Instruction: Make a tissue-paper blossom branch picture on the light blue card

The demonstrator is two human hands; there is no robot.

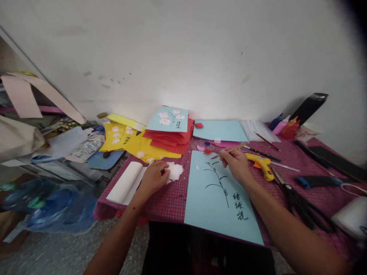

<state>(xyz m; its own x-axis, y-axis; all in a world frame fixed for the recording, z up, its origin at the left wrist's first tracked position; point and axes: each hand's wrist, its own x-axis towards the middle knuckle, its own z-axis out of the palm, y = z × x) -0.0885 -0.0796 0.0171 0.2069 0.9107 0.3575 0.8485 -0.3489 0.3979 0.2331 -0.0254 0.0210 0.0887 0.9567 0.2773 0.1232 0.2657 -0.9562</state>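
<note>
Blue sheet (pixel 218 198) under right hand (pixel 236 162)

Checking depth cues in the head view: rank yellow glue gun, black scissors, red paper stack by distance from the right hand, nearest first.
From the right hand:
1. yellow glue gun, just to its right.
2. black scissors, farther right, toward the table's near edge.
3. red paper stack, back left by the wall.

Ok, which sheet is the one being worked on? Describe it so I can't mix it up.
On the red checked tablecloth, it is the light blue sheet nearest the table's front edge, under the right hand. Unlike the plain blue sheet behind, it bears a black painted branch and characters.
</note>
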